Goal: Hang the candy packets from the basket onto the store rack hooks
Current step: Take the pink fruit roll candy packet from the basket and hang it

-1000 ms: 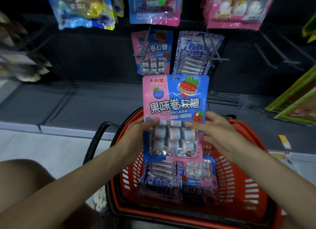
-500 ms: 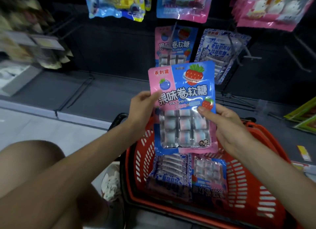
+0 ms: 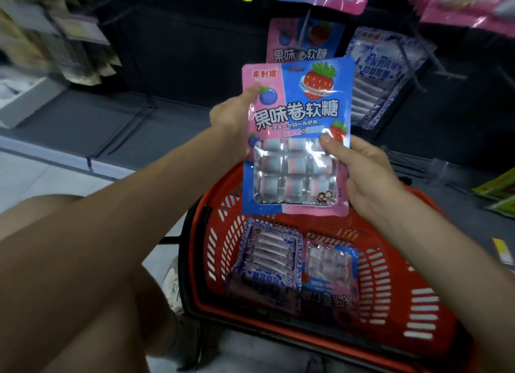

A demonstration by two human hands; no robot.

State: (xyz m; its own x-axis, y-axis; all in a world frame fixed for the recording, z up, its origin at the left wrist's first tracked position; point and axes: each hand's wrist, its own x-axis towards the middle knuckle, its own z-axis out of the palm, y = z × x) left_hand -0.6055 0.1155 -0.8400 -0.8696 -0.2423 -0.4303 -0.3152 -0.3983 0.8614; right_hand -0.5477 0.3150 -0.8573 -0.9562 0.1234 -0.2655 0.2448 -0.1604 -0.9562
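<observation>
I hold a pink-and-blue candy packet (image 3: 296, 122) upright above the red basket (image 3: 390, 297). My left hand (image 3: 231, 122) grips its left edge, thumb on the front near the blueberry picture. My right hand (image 3: 365, 174) pinches its right side, thumb on the front by the clear window. Just behind the packet's top, a matching pink-and-blue packet (image 3: 301, 42) hangs on a rack hook. A blue-and-white packet (image 3: 381, 74) hangs on the hook to its right. Two more packets lie in the basket: a blue-and-white one (image 3: 267, 258) and a pink-and-blue one (image 3: 331, 264).
More bright packets hang along the top of the rack, among them a pink one (image 3: 468, 7) at the upper right. Bare wire hooks (image 3: 412, 163) stick out low on the right. Another shelf (image 3: 30, 99) stands at the left. My knee (image 3: 83, 261) is beside the basket.
Both hands have raised the packet toward the hanging matching packet. My left hand slid from the packet's lower left up to its upper left edge. The view shifted left and closer.
</observation>
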